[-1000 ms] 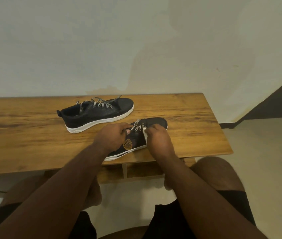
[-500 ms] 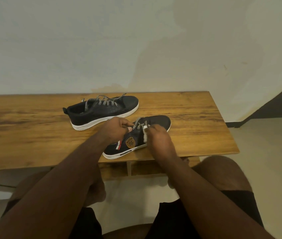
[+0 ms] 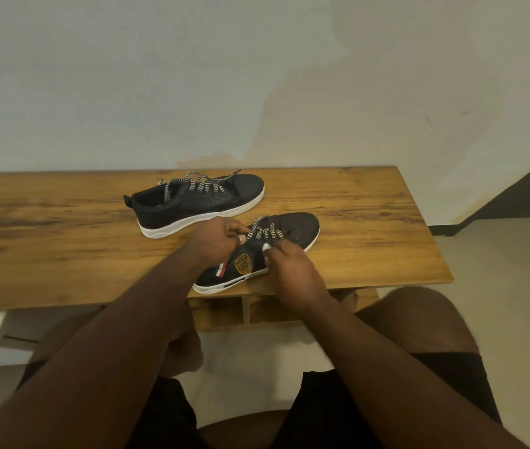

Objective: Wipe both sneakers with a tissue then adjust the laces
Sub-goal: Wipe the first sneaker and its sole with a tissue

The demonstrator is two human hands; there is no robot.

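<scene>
near sneaker [image 3: 293,226] same spot, frame center | left hand [image 3: 216,239] still pinching laces [image 3: 262,233] | right hand [image 3: 293,270] slid lower, pinching tissue [image 3: 266,246] against its side

A wooden desk [image 3: 63,241] with a strong brown grain stood against a pale wall. 2 black sneakers with white soles lay on it, toes to the right. The far sneaker [image 3: 199,202] sat near the back edge. The near sneaker [image 3: 293,228] lay at the front edge, its heel just over the rim.
</scene>
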